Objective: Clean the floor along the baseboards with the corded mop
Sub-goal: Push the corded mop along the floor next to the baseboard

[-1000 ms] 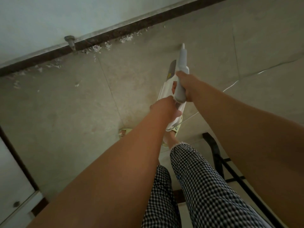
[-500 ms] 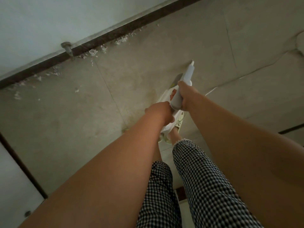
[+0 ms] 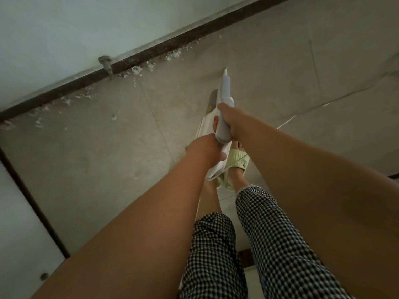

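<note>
Your right hand [image 3: 232,124] is wrapped tight around the smooth grey grip of the corded mop [image 3: 223,108]. Your left hand [image 3: 205,151] is clenched on its glossy white body just below. The mop stands over the dull concrete floor [image 3: 108,158], apart from the dark baseboard [image 3: 151,50], where pale crumbly debris [image 3: 138,70] lies. A thin white cord [image 3: 289,119] trails right.

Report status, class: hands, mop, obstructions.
Left hand and right hand both shut on mop handle. White debris along baseboard. Cord trails across floor.
</note>
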Tool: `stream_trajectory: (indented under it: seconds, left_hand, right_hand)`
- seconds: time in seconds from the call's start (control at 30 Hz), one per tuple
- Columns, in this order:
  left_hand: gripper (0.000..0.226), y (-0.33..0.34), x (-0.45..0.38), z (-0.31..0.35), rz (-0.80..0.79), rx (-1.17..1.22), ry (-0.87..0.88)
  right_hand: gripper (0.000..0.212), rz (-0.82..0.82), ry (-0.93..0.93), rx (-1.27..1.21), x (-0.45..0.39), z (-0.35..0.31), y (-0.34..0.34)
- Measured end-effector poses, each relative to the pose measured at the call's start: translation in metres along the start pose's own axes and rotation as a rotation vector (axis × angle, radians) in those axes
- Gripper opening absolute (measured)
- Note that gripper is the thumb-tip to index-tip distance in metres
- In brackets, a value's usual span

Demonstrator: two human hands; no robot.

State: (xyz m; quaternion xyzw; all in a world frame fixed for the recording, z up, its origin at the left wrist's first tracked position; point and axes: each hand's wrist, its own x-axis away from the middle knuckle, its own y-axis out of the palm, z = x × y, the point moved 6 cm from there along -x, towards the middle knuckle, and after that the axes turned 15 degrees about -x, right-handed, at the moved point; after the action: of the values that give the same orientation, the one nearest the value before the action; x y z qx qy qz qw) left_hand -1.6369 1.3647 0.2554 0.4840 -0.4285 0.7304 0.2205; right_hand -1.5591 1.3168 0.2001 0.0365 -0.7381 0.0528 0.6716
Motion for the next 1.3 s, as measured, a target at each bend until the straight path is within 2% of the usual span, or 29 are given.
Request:
stream_trajectory:
  seconds: [0.2,0.5,0.83,1.17,1.3]
  left_hand:
    - [0.045,-0.015,-0.02,-0.01,0.052,0.121,-0.032]
    - [0.049,-0.044,-0.049,-0.013,0.164,0.186,-0.016]
    - [0.047,-0.059,-0.065,-0.011,0.217,0.287,-0.02]
    - [0.043,-0.033,-0.039,-0.021,0.143,0.34,-0.065]
    - [0.041,-0.013,-0.026,-0.029,0.143,0.379,-0.12]
  right_hand:
    - [0.024,-0.026,-0.049,0.079,-0.008,-0.026,0.025]
    - [0.02,-0.035,-0.135,0.123,-0.012,-0.067,0.046]
    - [0.023,-0.027,-0.171,0.198,-0.023,-0.09,0.059]
    - [0.029,-0.038,-0.086,0.234,-0.019,-0.052,0.059]
    - [0.032,-0.065,-0.035,0.339,-0.015,-0.028,0.066]
